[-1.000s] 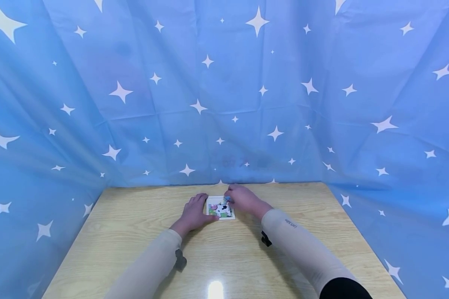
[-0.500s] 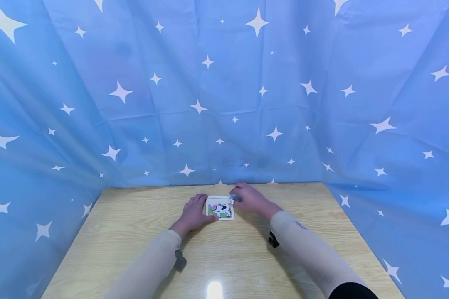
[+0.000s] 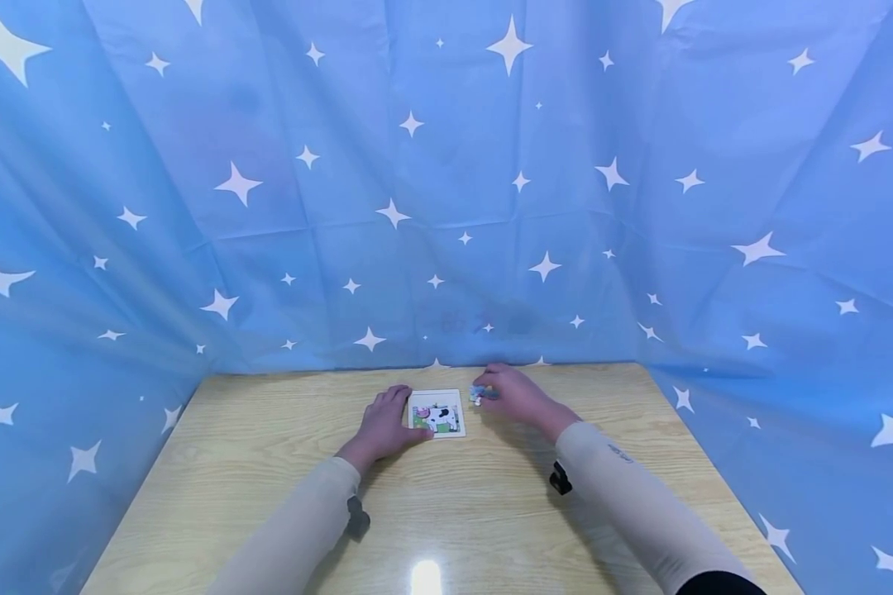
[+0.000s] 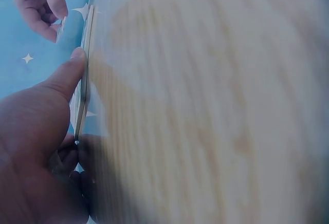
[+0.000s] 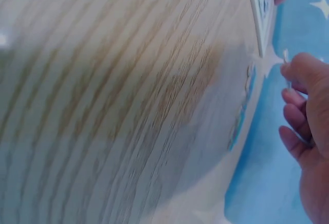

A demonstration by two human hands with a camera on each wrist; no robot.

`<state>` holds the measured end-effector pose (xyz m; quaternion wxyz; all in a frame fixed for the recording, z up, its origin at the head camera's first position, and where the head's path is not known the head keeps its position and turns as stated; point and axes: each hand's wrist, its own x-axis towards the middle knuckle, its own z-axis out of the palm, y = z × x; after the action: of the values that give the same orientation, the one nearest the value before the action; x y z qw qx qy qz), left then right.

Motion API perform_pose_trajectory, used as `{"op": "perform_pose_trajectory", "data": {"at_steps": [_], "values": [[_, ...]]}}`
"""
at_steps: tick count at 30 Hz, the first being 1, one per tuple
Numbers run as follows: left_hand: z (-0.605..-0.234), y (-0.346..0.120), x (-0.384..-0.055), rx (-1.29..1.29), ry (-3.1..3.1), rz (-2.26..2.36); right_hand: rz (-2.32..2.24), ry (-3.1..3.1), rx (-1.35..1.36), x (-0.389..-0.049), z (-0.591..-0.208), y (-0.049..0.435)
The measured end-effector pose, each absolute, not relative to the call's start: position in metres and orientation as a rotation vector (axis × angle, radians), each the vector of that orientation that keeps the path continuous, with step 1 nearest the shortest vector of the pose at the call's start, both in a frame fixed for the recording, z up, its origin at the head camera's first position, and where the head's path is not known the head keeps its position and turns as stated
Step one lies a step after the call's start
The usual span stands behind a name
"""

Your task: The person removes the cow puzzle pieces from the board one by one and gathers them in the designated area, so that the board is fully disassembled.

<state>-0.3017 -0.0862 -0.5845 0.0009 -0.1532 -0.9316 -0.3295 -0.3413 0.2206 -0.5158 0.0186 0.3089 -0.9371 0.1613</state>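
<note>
A small, pale-framed jigsaw puzzle board (image 3: 435, 397) with a cow picture lies on the table near the back. My left hand (image 3: 383, 426) holds it at the left side, thumb along the near edge and fingers at the far left corner. Just right of the board, my right hand (image 3: 517, 397) pinches a small puzzle piece (image 4: 60, 29) between thumb and finger, above the tabletop. Beneath that hand, flat blue-edged puzzle pieces (image 5: 242, 108) lie on the wood in the right wrist view. The face of the pinched piece is mostly hidden.
The wooden table (image 3: 268, 496) extends toward me and to both sides. A blue curtain (image 3: 446, 165) with white stars hangs behind its back edge and along the sides. A bright light reflection shows near the front.
My right hand has moved right, off the board's upper right corner, carrying a puzzle piece away. The pale upper part of the board is now exposed. My left hand stays put.
</note>
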Motion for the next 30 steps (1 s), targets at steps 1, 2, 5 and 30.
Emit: {"op": "perform_pose_trajectory", "data": {"at_steps": [1,2,5,30], "values": [[-0.584,-0.086,-0.301,-0.480,-2.926,-1.034,0.499,-2.911,0.954,-0.341,-0.515,0.222],[-0.583,-0.086,-0.301,-0.481,-2.924,-1.038,0.501,-2.917,0.945,-0.341,-0.515,0.224],[-0.581,-0.086,-0.299,-0.487,-2.930,-1.030,0.510,-2.929,0.912,-0.340,-0.515,0.230],[-0.588,-0.088,-0.305,-0.483,-2.928,-1.050,0.613,-2.980,0.827,-0.339,-0.509,0.281]]}}
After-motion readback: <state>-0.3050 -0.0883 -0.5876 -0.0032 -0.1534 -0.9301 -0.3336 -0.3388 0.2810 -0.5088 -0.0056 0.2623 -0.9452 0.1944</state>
